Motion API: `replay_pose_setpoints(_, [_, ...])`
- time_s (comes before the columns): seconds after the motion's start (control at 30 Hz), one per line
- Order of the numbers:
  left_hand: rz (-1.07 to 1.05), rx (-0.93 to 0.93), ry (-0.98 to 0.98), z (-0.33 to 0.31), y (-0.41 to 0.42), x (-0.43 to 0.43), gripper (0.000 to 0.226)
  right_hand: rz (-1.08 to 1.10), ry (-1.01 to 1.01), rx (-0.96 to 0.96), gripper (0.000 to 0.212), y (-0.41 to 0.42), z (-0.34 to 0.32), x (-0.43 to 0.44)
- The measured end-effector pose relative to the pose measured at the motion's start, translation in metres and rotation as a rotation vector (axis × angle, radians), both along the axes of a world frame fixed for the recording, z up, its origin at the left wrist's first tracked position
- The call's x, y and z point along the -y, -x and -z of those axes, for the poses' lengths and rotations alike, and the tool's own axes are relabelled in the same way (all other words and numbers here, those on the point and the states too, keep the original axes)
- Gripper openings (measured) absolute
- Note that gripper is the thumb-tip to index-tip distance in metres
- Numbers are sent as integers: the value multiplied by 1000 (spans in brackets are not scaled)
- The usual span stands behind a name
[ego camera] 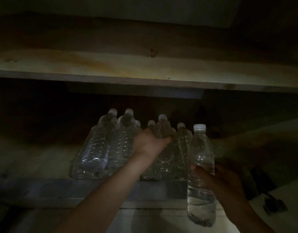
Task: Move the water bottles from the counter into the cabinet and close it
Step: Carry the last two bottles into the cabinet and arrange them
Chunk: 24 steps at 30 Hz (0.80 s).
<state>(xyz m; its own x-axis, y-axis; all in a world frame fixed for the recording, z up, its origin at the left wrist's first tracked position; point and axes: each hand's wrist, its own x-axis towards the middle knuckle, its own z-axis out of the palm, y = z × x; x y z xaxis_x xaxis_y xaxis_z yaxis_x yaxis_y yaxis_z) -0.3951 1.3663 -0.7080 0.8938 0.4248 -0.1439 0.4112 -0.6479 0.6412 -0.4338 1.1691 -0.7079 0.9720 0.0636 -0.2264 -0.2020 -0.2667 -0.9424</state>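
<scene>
**Operator:** State the position of each hand.

**Technician:** The left hand [150, 143] is at frame centre, inside the cabinet [44, 190]; its fingers curl over the shoulder of the centre bottle [162, 128], just below the cap. The right hand [227, 180], lower right of the frame, wraps the middle of the incoming bottle [201, 165]; that bottle is upright and in front of the shelf edge, not yet set down.

**Operator:** Locate the task items.

**Technician:** The stored bottles [101, 145] stand caps up on the lower shelf [35, 158], from left of centre to centre right, touching one another; the exact count cannot be read in the dim light. The upper shelf [111, 68] crosses the frame above them.

**Operator:** Why the two different grips?

**Technician:** Judgement only: the high grip steadies or shifts the centre bottle so that a gap opens at the right end of the group; the mid-body grip leaves the base of the incoming bottle free for seating and keeps its cap below the upper shelf.

**Operator:** Work remaining?

**Technician:** Seat the incoming bottle beside the group; close the cabinet; the door is not in view. Caution: tall, narrow bottles packed close may topple in a chain if one is pushed.
</scene>
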Motion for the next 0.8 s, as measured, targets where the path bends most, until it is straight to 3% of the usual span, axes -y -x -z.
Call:
replay_pose_setpoints(0.27, [25,224,280,17,36,2,18,-20,-5,-5,14,-1,5,1])
replay_pose_setpoints(0.37, [61,345,380,27,59,8,40,-34,-2,1,13,-2,7,0])
replay_pose_setpoints(0.5, [124,377,362,39,71,14,65,-46,0,5,7,-3,5,-3])
replay_pose_setpoints(0.8, [124,402,318,34,50,6,56,-28,159,20,22,-39,7,-18])
